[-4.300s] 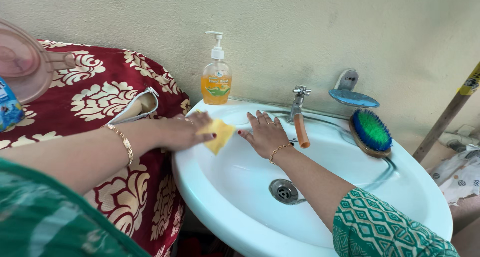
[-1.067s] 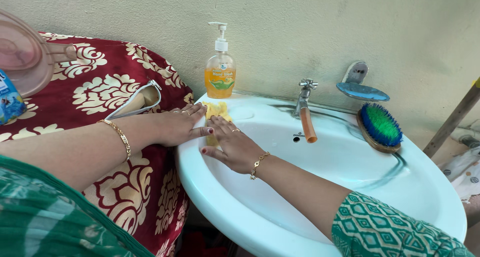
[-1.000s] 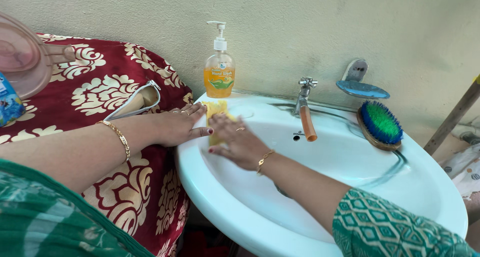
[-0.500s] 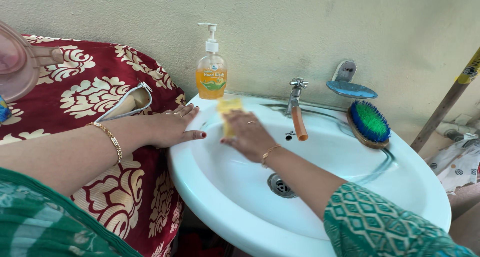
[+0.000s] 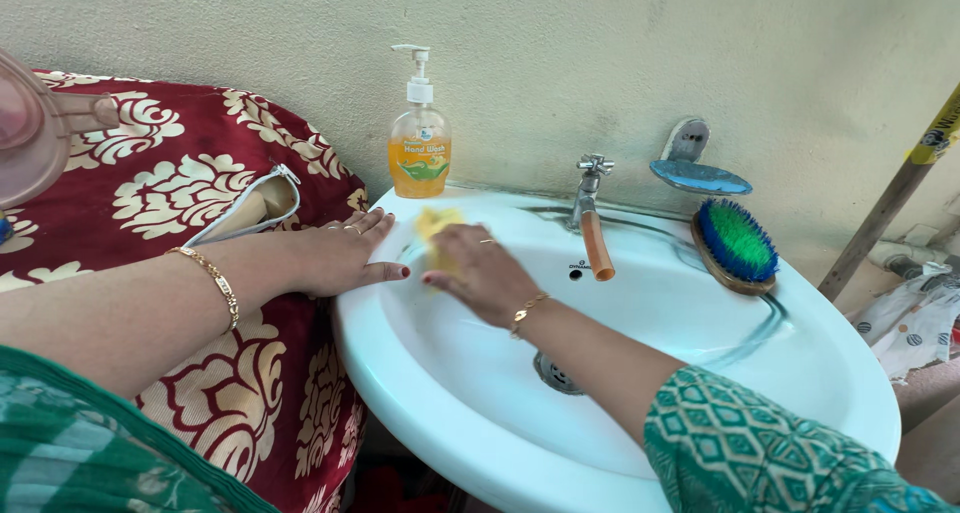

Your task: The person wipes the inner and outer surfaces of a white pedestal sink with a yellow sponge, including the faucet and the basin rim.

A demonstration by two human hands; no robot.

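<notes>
My right hand (image 5: pixel 475 273) presses a yellow cloth (image 5: pixel 436 223) against the back left inner wall of the white sink (image 5: pixel 700 343). Most of the cloth is hidden under my fingers. My left hand (image 5: pixel 345 255) lies flat, fingers apart, on the sink's left rim and holds nothing. A metal tap with an orange spout (image 5: pixel 592 228) stands just right of my right hand. An orange hand-wash pump bottle (image 5: pixel 419 143) stands on the back rim above the cloth.
A blue and green scrub brush (image 5: pixel 737 245) rests on the sink's right rim below a blue wall soap dish (image 5: pixel 700 176). A red and cream patterned cloth (image 5: pixel 200 193) covers something to the left, with a pouch (image 5: pixel 245 208) on it. A wooden stick (image 5: pixel 885 218) leans at right.
The yellow cloth passed from my left hand to my right. My right hand has rubbed it to and fro along the sink's back left wall, while my left hand stayed on the rim.
</notes>
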